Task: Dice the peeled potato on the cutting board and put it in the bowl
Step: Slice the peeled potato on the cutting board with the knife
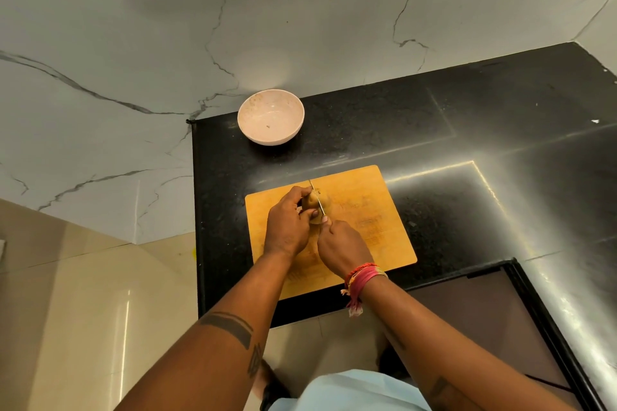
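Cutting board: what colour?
Yellow-orange wood tone, with darker scuffed patches on the cutting board. Head view, the only one, shows it clearly.

The wooden cutting board (367, 210) (matt, scored) lies on a glossy black stone counter (467, 116) beside veined marble wall (133, 26).

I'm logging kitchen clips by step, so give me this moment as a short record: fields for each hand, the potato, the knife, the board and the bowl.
left hand: fingers curled over the potato, steadying it
right hand: gripping the knife handle; thread bands at the wrist
potato: on the board, mostly hidden by the hands; knife on it
knife: blade points away from the person, across the potato
cutting board: wooden, on the black counter
bowl: pale, beyond the board, holds no potato
step: cutting under way, nothing moved to the bowl
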`<action>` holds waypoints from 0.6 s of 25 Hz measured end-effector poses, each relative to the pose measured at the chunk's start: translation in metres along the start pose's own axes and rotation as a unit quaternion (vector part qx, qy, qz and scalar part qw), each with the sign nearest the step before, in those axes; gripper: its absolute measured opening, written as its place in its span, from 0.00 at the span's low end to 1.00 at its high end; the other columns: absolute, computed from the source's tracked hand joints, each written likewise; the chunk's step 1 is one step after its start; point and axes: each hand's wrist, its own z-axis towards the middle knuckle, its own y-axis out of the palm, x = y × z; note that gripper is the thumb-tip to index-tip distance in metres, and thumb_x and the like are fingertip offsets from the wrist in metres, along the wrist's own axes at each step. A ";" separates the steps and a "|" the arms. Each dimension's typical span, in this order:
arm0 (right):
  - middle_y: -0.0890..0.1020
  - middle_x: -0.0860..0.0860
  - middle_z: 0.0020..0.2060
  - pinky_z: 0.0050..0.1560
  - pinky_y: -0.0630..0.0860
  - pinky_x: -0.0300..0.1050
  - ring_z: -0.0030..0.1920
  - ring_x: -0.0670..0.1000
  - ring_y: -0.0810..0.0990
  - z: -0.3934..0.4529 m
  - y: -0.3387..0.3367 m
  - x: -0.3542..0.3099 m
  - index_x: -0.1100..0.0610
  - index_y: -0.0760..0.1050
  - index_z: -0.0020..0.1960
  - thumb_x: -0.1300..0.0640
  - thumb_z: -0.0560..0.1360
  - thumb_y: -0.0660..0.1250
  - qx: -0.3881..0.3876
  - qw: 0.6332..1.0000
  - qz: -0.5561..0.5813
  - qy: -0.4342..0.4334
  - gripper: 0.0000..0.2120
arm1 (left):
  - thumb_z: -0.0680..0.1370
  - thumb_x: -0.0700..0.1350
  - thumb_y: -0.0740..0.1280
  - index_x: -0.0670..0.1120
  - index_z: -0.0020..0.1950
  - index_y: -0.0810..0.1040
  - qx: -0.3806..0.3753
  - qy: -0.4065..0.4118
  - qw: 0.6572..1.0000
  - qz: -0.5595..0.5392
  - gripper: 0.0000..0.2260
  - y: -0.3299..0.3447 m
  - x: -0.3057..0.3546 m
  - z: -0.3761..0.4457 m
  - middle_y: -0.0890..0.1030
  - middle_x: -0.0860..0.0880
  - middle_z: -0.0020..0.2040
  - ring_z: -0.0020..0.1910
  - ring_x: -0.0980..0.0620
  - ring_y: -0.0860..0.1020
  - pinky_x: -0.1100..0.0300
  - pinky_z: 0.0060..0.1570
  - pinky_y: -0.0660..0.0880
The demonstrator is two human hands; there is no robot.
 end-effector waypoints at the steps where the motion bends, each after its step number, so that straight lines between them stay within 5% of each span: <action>1: 0.83 0.58 0.43 0.42 0.71 0.49 0.44 0.60 0.80 0.002 -0.001 -0.004 0.59 0.77 0.47 0.47 0.85 0.49 0.003 1.000 -0.003 -0.001 0.23 | 0.77 0.39 0.73 0.53 0.62 0.78 -0.003 0.010 1.000 0.000 0.16 0.000 0.000 -0.001 0.81 0.53 0.59 0.58 0.56 0.78 0.67 0.55 0.74; 15: 0.83 0.61 0.46 0.43 0.72 0.50 0.46 0.62 0.80 -0.012 -0.001 0.004 0.58 0.75 0.47 0.48 0.85 0.50 0.000 1.000 -0.023 0.004 0.20 | 0.76 0.36 0.72 0.51 0.60 0.80 0.021 0.039 0.999 0.026 0.16 0.003 0.000 -0.006 0.81 0.54 0.58 0.53 0.60 0.77 0.81 0.49 0.67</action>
